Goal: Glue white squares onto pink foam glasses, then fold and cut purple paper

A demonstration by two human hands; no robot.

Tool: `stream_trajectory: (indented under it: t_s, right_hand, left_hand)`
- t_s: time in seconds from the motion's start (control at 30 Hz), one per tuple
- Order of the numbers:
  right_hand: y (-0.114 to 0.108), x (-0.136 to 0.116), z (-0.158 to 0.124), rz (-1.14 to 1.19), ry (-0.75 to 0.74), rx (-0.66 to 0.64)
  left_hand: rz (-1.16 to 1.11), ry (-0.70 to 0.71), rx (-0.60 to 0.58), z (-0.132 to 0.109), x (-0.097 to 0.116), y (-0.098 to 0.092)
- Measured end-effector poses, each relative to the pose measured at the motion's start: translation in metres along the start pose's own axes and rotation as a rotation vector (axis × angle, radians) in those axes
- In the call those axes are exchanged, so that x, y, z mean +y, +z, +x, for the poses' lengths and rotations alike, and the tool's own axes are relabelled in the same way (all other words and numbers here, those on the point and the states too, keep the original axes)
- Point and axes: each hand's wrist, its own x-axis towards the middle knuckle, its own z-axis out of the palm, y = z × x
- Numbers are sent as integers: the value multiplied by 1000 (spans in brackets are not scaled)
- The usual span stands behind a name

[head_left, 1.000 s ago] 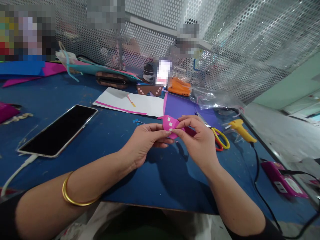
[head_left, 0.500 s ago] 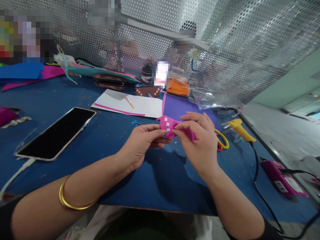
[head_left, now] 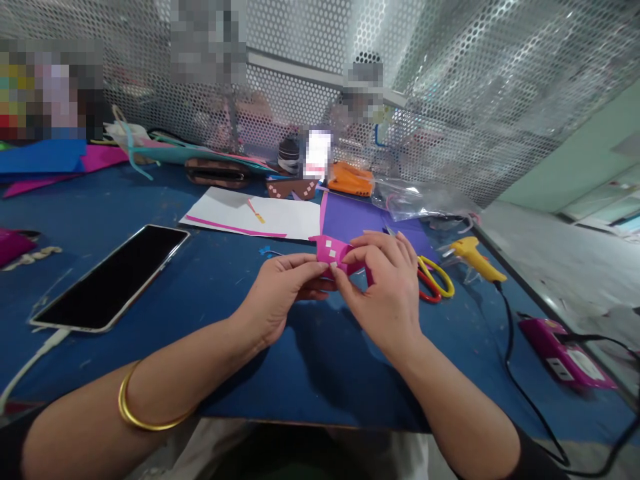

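Observation:
A bright pink paper cut-out with small white squares stuck on it is held up above the table, bent, its right part hidden behind fingers. My left hand pinches its lower left edge between thumb and fingers. From the other side my right hand is closed on it, thumb and forefinger tips pressed at the lowest white square. Scissors with red and yellow handles lie just right of my right hand, their blades partly covered by it. A small blue piece rests behind my left hand.
Behind are white paper, purple sheet, a brown mask-shaped cut-out and an orange object. A phone lies left. A yellow glue gun, its black cord and a magenta box are at right.
My right hand has shifted left and down along the pink cut-out, its thumb now at the lowest white square. More of the scissors shows. The view has tilted slightly.

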Motion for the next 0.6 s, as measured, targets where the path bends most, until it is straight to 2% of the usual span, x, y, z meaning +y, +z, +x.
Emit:
stream_trajectory:
  t_s: [0.6]
  right_hand:
    - [-2,1,0,-47,-45,11]
  left_hand:
    - [-5,15,-4,0,0,-2]
